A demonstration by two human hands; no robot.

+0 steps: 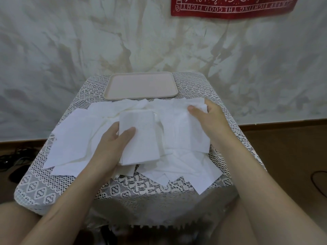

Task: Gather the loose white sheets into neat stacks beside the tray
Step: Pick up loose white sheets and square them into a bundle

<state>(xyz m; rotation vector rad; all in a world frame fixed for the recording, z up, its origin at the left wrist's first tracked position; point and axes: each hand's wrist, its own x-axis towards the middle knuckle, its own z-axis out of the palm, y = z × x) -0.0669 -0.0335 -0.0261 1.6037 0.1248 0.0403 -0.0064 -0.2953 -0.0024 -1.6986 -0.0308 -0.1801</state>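
Several loose white sheets lie overlapping across the lace-covered table. My left hand holds a small folded stack of white sheets at the table's middle, thumb on top and fingers underneath. My right hand pinches the far right corner of a larger white sheet, thumb on top. A pale pink tray sits at the table's far edge, nothing in it, just beyond the sheets.
A grey mottled cloth backdrop hangs behind the table, with a red printed banner at the top right. Dark cables lie on the floor to the left. The table's near edge drops off toward my knees.
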